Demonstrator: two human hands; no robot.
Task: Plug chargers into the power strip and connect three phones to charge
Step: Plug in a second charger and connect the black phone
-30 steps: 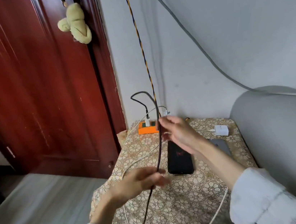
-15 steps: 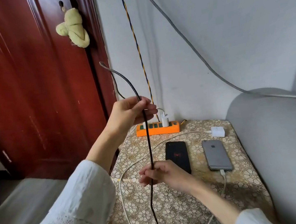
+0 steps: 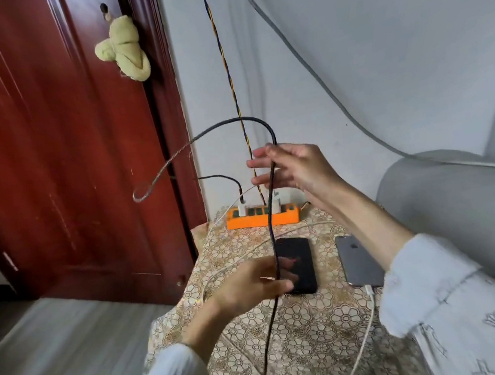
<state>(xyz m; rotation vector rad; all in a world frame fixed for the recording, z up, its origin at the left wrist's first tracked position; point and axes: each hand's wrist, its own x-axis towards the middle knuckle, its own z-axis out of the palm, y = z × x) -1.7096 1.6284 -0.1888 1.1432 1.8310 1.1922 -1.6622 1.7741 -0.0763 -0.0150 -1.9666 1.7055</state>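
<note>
A black braided cable [image 3: 240,119] arcs up over a small table and hangs down past its front edge. My right hand [image 3: 295,168] pinches it high up, above the orange power strip [image 3: 263,219]. My left hand [image 3: 249,286] grips the same cable lower down, just over the black phone [image 3: 297,262]. Two white chargers [image 3: 242,210] stand plugged into the strip; the black cable runs into the left one. A grey phone [image 3: 358,262] lies face down to the right, with a white cable [image 3: 370,306] in its near end.
The table's patterned cloth [image 3: 306,330] fills the corner between a dark red door [image 3: 46,151] and a grey padded seat [image 3: 462,206]. Another white cable [image 3: 233,260] trails across the cloth. A twisted wire [image 3: 225,64] and a grey cable [image 3: 320,77] run down the wall.
My hands have swapped places on the black cable: the right hand went from low to high, the left from high to low. The cable's loop swung left toward the door.
</note>
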